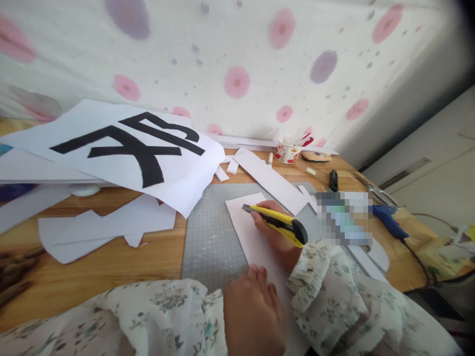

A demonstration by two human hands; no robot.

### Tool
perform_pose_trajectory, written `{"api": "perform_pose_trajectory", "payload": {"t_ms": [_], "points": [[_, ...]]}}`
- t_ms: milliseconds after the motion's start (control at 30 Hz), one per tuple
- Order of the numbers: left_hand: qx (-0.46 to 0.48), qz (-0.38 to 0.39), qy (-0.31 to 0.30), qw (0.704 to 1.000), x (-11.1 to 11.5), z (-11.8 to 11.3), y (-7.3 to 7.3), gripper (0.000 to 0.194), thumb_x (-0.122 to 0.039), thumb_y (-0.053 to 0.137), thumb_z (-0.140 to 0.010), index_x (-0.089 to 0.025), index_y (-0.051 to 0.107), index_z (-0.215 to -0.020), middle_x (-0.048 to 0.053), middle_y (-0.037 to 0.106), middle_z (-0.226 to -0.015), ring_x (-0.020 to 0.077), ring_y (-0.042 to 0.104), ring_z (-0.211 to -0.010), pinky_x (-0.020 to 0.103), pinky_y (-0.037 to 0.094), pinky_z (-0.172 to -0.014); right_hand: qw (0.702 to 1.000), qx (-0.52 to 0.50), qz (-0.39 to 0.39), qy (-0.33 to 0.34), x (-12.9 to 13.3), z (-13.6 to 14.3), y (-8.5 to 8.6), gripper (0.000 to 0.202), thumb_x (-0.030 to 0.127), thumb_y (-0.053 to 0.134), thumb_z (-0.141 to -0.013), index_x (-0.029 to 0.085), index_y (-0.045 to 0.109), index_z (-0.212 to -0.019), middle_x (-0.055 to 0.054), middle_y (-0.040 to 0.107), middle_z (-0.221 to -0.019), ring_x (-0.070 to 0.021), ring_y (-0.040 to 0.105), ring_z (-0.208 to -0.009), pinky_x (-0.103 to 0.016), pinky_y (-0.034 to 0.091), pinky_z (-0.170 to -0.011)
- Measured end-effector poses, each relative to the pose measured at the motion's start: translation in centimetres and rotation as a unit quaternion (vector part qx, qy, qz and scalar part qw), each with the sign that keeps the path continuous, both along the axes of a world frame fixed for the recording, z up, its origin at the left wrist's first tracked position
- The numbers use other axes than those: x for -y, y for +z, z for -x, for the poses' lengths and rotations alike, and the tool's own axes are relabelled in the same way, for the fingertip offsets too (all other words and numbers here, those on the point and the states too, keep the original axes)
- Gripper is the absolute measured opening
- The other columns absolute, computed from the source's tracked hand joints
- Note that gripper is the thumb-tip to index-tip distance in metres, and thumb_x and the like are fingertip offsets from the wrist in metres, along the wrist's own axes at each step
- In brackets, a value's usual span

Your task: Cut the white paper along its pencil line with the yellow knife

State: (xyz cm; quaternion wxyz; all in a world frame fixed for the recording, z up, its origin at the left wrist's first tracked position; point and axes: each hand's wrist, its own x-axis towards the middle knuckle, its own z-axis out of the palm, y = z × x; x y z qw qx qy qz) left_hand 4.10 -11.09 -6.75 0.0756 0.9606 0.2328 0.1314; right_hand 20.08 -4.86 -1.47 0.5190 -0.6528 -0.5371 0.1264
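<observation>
One white paper strip [256, 237] is laid on the grey cutting mat [211, 237], near the middle of the table. It is judged light, thin and apt to slide, so it is best pinned flat at its near end, away from the blade. The yellow knife [276, 223] is gripped firmly in the right hand [272, 232], its tip set at the strip's 12 o'clock end. The left hand [254, 311] is pressed flat on the strip at 6 o'clock, fingers extended, nothing grasped. At 10 o'clock from the mat a large sheet with black lettering [126, 148] is spread over other paper. At 1 o'clock more white strips [270, 178] are seen, a small cup [287, 153] beyond them. At 3 o'clock a blue glue gun [389, 221] is rested on the wooden table [122, 262].
</observation>
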Motion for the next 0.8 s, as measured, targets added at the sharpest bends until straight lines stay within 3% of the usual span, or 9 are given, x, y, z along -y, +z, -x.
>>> {"api": "perform_pose_trajectory", "payload": {"t_ms": [100,267,533,667,800], "points": [[-0.013,-0.031,0.028,0.999,-0.1,-0.1,0.5,0.034,-0.012,0.046,-0.095,-0.005,0.072,-0.116,0.028,0.071,-0.121,0.0385,0.073,-0.107,0.051,0.063,-0.076,1.000,0.024,0.005,0.004,0.4,0.1,0.3,0.016,0.039,0.065,-0.088,0.024,0.068,-0.091,-0.001,0.071,-0.079,-0.0168,0.065,-0.068,-0.028,0.054,-0.067],[-0.012,-0.073,0.005,0.997,-0.2,-0.2,1.1,0.033,-0.011,0.045,-0.096,-0.006,0.074,-0.109,0.027,0.073,-0.118,0.0377,0.074,-0.106,0.048,0.064,-0.074,0.999,0.038,0.014,0.016,0.9,0.0,0.4,0.019,0.042,0.064,-0.089,0.024,0.068,-0.093,-0.001,0.072,-0.079,-0.0170,0.066,-0.068,-0.028,0.054,-0.067],[-0.049,-0.001,0.004,0.999,-0.6,-0.1,2.0,0.031,-0.015,0.050,-0.094,-0.006,0.071,-0.114,0.029,0.070,-0.125,0.0383,0.071,-0.113,0.048,0.062,-0.082,0.999,0.047,0.012,0.012,1.0,-0.1,-0.3,0.017,0.039,0.066,-0.087,0.024,0.066,-0.094,0.000,0.071,-0.076,-0.0160,0.065,-0.065,-0.027,0.053,-0.064],[-0.027,-0.059,-0.013,0.998,-0.6,-0.1,2.0,0.030,-0.011,0.048,-0.094,-0.006,0.073,-0.110,0.027,0.073,-0.119,0.0366,0.073,-0.108,0.045,0.062,-0.076,0.999,0.039,0.013,0.021,1.3,-0.1,-0.4,0.016,0.038,0.066,-0.087,0.024,0.066,-0.096,0.000,0.071,-0.075,-0.0157,0.065,-0.064,-0.027,0.053,-0.064],[0.006,-0.074,0.029,0.997,-0.4,-0.3,1.5,0.032,-0.013,0.046,-0.096,-0.006,0.075,-0.109,0.025,0.076,-0.112,0.0337,0.076,-0.098,0.042,0.063,-0.069,0.999,0.035,0.023,0.019,1.8,0.0,-0.5,0.017,0.038,0.066,-0.088,0.024,0.065,-0.096,0.001,0.070,-0.074,-0.0150,0.064,-0.062,-0.026,0.052,-0.063]]}}
